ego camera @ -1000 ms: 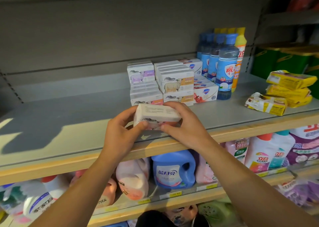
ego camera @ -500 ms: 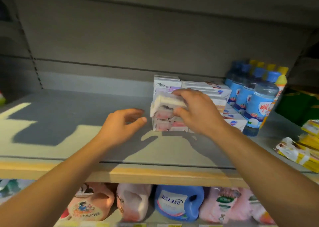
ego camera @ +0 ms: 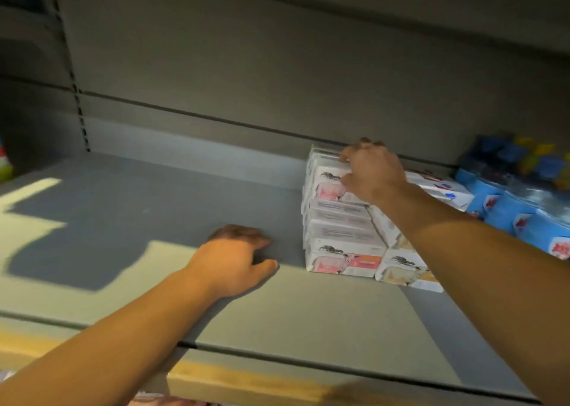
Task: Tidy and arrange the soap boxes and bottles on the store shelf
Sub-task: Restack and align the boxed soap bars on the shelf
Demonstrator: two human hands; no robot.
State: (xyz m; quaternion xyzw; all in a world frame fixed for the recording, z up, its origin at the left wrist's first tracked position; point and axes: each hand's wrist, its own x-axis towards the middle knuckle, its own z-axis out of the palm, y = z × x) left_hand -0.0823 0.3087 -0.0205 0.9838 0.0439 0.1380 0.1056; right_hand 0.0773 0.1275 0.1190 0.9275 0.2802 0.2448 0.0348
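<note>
Here your right hand (ego camera: 371, 171) gripped the top soap box (ego camera: 328, 178) on the pile near the shelf's (ego camera: 185, 195) back edge. Your left hand (ego camera: 234, 260) rested loosely on the shelf, holding nothing. Next, you probably needed to square that box up.

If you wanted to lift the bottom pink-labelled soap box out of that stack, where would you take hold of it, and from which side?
Probably by its two short ends, coming from the front. The bottom pink-labelled soap box lies flat, long face forward, with boxes stacked on it and a yellow-labelled box against its right end. Only its left end and front are free, so the right hand should lift the upper boxes first.
</note>
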